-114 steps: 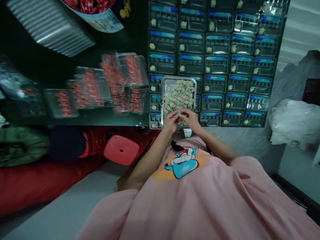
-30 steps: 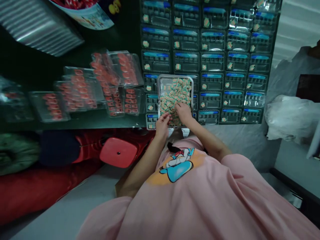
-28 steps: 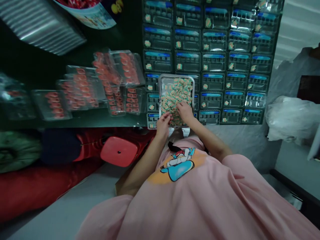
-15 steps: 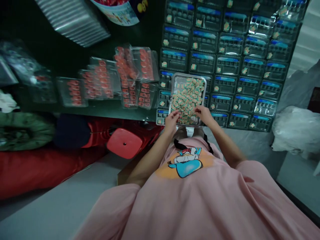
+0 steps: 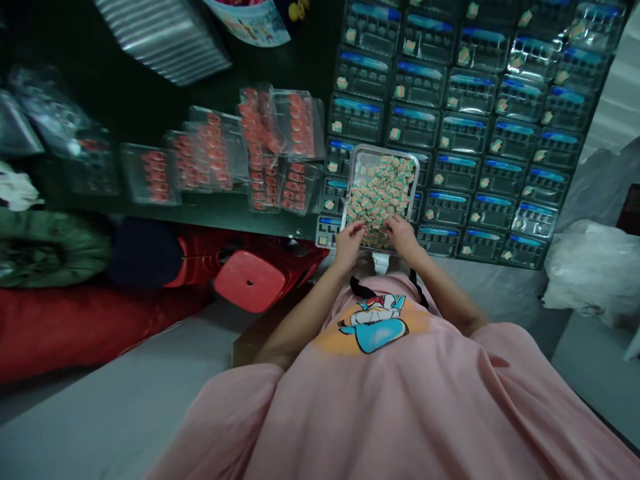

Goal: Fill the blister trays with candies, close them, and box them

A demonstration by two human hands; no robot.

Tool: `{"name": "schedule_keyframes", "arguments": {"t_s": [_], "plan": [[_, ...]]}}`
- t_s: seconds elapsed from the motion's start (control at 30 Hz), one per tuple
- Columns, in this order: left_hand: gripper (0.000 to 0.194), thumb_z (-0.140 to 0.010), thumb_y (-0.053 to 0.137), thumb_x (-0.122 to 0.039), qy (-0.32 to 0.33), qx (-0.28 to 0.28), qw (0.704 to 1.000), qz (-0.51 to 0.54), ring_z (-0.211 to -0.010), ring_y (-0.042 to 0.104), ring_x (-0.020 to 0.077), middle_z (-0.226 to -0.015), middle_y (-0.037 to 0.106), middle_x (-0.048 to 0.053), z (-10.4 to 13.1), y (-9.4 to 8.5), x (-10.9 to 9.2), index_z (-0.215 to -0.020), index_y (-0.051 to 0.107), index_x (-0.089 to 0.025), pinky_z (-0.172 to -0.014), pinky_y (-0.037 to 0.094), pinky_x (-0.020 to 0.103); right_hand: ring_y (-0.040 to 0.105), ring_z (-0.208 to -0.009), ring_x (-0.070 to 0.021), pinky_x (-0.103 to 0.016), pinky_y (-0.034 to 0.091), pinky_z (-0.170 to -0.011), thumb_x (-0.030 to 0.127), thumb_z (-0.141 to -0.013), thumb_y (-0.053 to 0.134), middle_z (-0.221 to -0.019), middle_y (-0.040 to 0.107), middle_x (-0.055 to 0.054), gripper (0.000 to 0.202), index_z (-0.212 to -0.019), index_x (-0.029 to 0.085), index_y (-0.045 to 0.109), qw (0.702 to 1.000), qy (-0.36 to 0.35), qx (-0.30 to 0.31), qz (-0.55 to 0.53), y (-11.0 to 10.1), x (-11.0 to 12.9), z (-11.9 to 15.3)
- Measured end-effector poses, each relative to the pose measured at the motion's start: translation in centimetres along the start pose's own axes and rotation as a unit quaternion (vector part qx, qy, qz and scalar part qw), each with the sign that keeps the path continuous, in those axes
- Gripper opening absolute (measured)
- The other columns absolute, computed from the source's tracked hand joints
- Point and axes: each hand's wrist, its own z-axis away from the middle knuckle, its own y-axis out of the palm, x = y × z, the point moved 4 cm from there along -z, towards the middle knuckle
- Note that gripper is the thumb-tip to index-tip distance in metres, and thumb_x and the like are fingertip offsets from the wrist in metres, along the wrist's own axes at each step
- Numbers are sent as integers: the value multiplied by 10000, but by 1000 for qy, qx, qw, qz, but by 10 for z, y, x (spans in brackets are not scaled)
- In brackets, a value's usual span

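A clear tray (image 5: 416,190) full of small cream, green and orange pieces (image 5: 383,190) rests on the near edge of the packs. At its near left corner is my left hand (image 5: 351,240), fingers pinched together over the pieces; what they hold is too small to name. My right hand (image 5: 399,233) is at the near right part of the tray, fingertips drawn together down at the pieces, and anything between them is hidden. Around the tray lie rows of clear plastic packs (image 5: 413,123), each with a blue strip and a small piece.
Clear packs of red pieces (image 5: 300,127) lie left of the tray on the dark green table (image 5: 225,217). Farther back are stacked ribbed plastic trays (image 5: 167,40) and a bucket (image 5: 255,23). A red stool (image 5: 249,281) stands below the edge; a white plastic bag (image 5: 595,267) is at right.
My right hand has shifted slightly left and down, onto the pieces. My left hand stays at the near left corner. The whole view has shifted slightly.
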Motion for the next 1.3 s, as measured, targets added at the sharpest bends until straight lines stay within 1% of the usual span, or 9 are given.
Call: {"name": "schedule_keyframes", "arguments": {"t_s": [0.1,0.2,0.27,0.4,0.67,0.83,0.93,1.07,1.3], "plan": [[224,-712,677,-101,110,60,983,-135,-910,612,221,-879,683,58,0,10,-9,-889,747,-219,-919,446,362,592,-861,-205,-299,448,-799,124,-817,544,-936,645,-78,190,-961,181,654,999,6,-13,-31,1,-5,4],[266,-743,637,-83,200,122,934,-269,-976,590,261,-896,670,78,-3,25,-13,-924,749,-242,-975,397,405,597,-814,-185,-289,459,-794,153,-796,557,-868,662,-46,174,-936,184,655,995,23,-42,-89,-1,-11,6],[253,-762,609,-83,230,135,904,-334,-969,583,277,-877,651,95,-8,34,-11,-912,746,-232,-958,386,416,596,-770,-170,-279,469,-770,184,-780,572,-827,669,-26,164,-920,181,655,988,46,-57,-139,-2,-15,6],[184,-790,573,-95,248,140,872,-399,-913,571,286,-825,610,112,-17,40,-7,-755,714,-207,-892,383,414,595,-722,-149,-266,476,-732,237,-754,597,-792,670,-9,158,-888,172,651,968,80,-68,-228,-5,-19,5],[173,-864,533,-155,243,102,887,-379,-920,543,255,-868,590,103,-21,31,-12,-793,685,-192,-877,383,379,586,-711,-140,-266,473,-729,282,-734,623,-776,657,-3,167,-855,169,644,952,76,-55,-290,-5,-14,3],[169,-904,512,-196,288,121,815,-487,-965,549,248,-962,618,109,-15,34,-13,-925,679,-182,-880,404,369,569,-701,-136,-268,464,-729,266,-712,634,-765,651,1,161,-840,168,641,946,81,-60,-309,-7,-11,1],[159,-875,563,-194,298,128,792,-517,-989,561,266,-991,631,120,-13,35,-8,-976,685,-182,-889,406,381,565,-703,-135,-270,462,-730,269,-717,629,-770,645,2,152,-833,171,630,945,82,-70,-310,-9,-13,1],[143,-864,565,-176,281,122,805,-508,-945,579,266,-926,641,121,-17,38,-7,-896,704,-187,-868,416,382,554,-694,-133,-271,453,-717,289,-718,628,-745,622,4,158,-817,166,623,940,77,-77,-324,-9,-16,1],[159,-824,573,-132,240,69,890,-382,-874,612,218,-899,695,82,-15,36,-22,-877,716,-178,-827,442,330,525,-677,-119,-260,441,-672,426,-707,693,-730,587,20,309,-854,168,605,897,76,-46,-434,0,-3,-4]]}}
